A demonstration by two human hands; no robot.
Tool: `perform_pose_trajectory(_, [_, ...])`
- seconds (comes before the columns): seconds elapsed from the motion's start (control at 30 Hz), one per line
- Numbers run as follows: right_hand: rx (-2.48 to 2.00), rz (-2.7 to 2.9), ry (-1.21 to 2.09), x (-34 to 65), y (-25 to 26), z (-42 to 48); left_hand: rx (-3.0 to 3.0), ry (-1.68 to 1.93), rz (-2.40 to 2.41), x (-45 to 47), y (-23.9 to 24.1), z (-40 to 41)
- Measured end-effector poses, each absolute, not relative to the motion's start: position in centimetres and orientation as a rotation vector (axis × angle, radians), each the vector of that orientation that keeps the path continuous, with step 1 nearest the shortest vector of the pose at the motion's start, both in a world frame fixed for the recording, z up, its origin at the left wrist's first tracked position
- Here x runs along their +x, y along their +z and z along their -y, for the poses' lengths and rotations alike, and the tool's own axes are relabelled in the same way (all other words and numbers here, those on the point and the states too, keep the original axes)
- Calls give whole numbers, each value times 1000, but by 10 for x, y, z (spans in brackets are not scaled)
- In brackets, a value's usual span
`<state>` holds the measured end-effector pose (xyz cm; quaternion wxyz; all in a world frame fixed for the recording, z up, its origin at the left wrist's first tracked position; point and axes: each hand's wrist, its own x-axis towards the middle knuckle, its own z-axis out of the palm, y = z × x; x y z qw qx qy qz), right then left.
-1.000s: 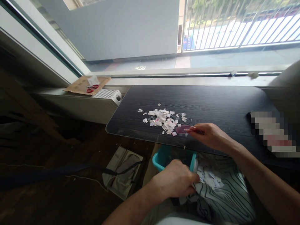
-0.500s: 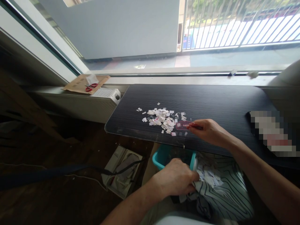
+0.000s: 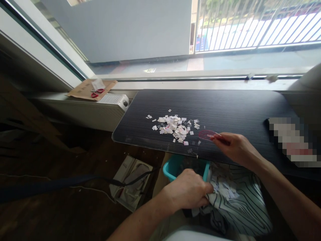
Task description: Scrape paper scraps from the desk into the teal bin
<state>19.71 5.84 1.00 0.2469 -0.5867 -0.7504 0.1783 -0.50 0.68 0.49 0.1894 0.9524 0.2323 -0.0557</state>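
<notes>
My right hand is closed around the handle of a pink see-through plastic tool with a rounded, flat end, held low over the dark table. To its left lies a loose heap of small white paper pieces, with a few pinkish and clear bits among them. Below the table's front edge, my left hand grips the edge of a white bag with dark wavy lines; its fingertips are partly hidden. More paper pieces lie in the bag's opening. Beside that hand is a turquoise basket.
Red-handled scissors lie on a brown envelope on the sill at left. A white radiator stands by the table. A blurred-out item rests at the table's right. An open box sits on the floor.
My right hand has drawn the pink tool to the right, away from the paper heap. A few bits at the heap's near right edge have shifted slightly. My left hand stays put.
</notes>
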Motion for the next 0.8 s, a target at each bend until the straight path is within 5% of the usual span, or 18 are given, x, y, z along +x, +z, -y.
perform_pose_trajectory(0.8, [-1532, 2064, 584, 199, 4, -37, 2667, -159, -626, -3, 9, -8])
